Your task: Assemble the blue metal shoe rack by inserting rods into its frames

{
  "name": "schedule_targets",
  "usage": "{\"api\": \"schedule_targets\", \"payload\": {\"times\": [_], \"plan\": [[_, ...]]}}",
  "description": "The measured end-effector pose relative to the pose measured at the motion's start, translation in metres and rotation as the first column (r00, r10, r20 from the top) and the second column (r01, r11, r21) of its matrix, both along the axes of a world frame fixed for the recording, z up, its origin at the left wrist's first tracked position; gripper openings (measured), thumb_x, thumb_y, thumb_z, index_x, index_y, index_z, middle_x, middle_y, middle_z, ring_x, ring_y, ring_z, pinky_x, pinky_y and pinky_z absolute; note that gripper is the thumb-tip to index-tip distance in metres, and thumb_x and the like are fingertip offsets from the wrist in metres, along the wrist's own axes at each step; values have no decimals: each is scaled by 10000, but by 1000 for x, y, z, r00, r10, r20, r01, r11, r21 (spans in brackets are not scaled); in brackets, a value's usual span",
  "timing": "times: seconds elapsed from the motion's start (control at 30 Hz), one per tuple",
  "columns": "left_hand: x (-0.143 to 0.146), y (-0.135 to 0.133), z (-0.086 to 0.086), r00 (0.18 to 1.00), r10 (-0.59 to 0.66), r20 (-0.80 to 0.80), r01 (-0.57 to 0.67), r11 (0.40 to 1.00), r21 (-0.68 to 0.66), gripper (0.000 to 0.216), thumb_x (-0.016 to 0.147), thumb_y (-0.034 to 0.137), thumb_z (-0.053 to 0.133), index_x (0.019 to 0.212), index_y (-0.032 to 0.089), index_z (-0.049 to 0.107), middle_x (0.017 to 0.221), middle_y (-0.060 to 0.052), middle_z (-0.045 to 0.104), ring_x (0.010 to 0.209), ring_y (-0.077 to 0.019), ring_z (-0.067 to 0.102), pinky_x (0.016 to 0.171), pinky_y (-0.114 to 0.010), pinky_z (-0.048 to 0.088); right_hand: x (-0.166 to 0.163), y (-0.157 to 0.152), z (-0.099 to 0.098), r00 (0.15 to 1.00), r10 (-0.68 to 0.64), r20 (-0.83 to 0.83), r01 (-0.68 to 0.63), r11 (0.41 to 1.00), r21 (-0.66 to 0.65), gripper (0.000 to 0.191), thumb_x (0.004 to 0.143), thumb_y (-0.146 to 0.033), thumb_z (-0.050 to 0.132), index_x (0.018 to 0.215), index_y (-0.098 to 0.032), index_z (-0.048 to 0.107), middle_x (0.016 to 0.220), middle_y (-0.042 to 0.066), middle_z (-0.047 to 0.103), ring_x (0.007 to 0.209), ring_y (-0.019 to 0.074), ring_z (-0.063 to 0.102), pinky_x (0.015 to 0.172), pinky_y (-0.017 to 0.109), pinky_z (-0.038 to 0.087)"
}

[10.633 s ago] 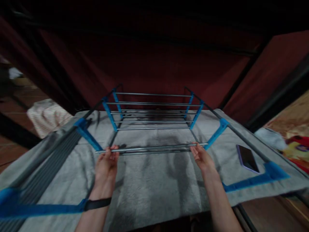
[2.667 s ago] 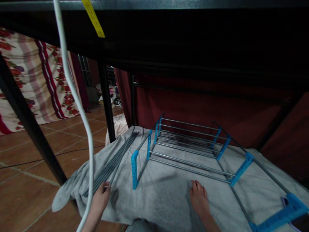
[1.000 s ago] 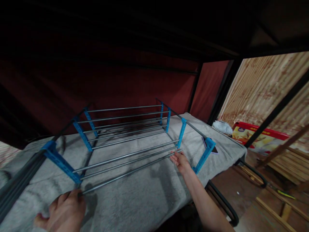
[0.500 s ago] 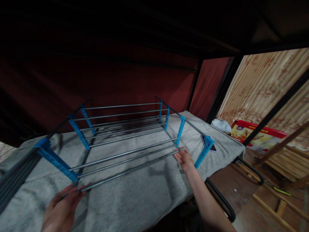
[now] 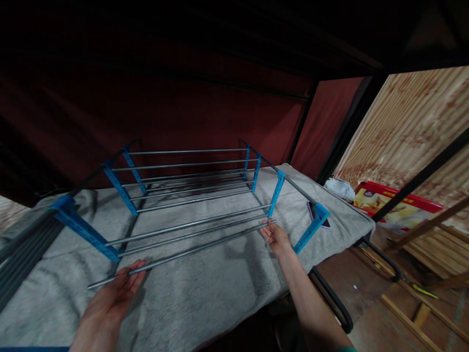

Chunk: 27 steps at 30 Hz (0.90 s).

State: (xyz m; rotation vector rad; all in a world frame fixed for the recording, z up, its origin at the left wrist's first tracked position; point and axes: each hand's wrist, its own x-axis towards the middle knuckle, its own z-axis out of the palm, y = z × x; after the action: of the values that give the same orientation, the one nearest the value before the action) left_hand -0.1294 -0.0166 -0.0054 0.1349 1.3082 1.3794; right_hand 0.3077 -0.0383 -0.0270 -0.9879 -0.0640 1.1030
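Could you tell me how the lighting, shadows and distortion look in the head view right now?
Head view: the top is nearly black; the grey blanket is dimly lit, with soft shadows under the rod and rack; straight lines bow toward the edges; the left hand is slightly soft, the right hand clearer.

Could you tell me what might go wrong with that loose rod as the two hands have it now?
1. The left hand lies open under the metal rod, so that end could slide off onto the grey blanket.
2. The right hand has only its fingertips at the other end, beside the blue bracket; the rod might miss it.
3. The phone lies close to the bracket and could be knocked.
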Motion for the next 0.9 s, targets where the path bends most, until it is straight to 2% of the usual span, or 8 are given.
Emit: {"api": "schedule_targets", "payload": {"times": [0.23, 0.53, 0.7, 0.9], "plan": [[28, -6, 4, 998, -44, 44, 43, 999, 31, 188, 831, -42, 464, 773, 93, 581, 875, -92, 672, 782, -168, 679, 646, -259, 612, -11, 2, -2, 998, 62, -13, -62, 997, -43, 140, 852, -66, 547, 797, -184, 598, 731, 17, 719, 676, 114, 696, 703, 249, 607], [42, -9, -6, 997, -45, 64, 41, 997, 70, 163, 848, -17, 494, 782, 83, 604, 810, -70, 658, 717, -144, 668, 636, -250, 616, -28, 1, -5, 989, 146, 8, -146, 989, -37, 125, 819, -73, 592, 774, -190, 604, 744, 34, 728, 686, 133, 698, 694, 261, 603], [57, -10, -1, 989, -118, 85, 115, 993, 35, 152, 851, -12, 485, 802, 71, 602, 820, -99, 658, 735, -173, 681, 626, -258, 617, -35, 1, -2, 987, 160, 14, -159, 986, -41, 115, 796, -85, 620, 755, -191, 602, 741, 25, 727, 696, 135, 699, 713, 262, 596], [67, -10, -2, 985, -145, 92, 145, 989, 7, 174, 810, -63, 504, 833, 78, 603, 830, -94, 657, 738, -170, 687, 619, -230, 608, -49, 3, -6, 976, 217, -20, -218, 975, -36, 95, 791, -106, 616, 745, -189, 610, 745, 30, 734, 692, 138, 695, 721, 277, 596]]}}
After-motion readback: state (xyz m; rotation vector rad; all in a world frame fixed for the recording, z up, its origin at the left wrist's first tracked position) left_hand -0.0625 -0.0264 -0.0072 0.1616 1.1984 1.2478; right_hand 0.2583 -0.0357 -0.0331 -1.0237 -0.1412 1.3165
